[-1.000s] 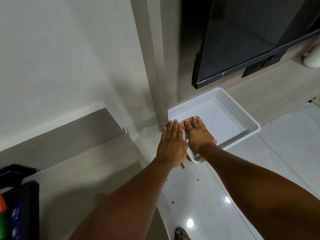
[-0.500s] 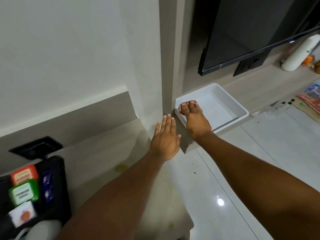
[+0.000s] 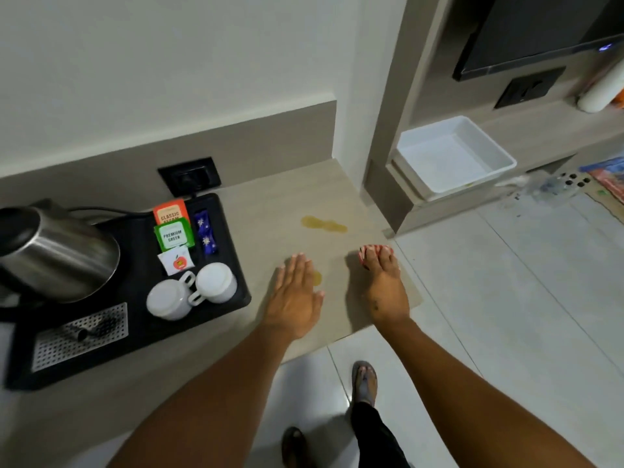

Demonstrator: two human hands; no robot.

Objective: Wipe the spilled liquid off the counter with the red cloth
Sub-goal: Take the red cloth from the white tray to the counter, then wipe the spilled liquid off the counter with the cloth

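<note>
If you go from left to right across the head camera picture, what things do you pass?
Kettle → tea bags → cups → left hand → big spill → right hand on the red cloth → white tray → white bottle.

The beige table (image 3: 270,204) carries a black tray (image 3: 223,319) left of the fingers (image 3: 299,265), a yellow spill (image 3: 323,224) beyond them, and a smaller drop (image 3: 317,278) beside them.
</note>
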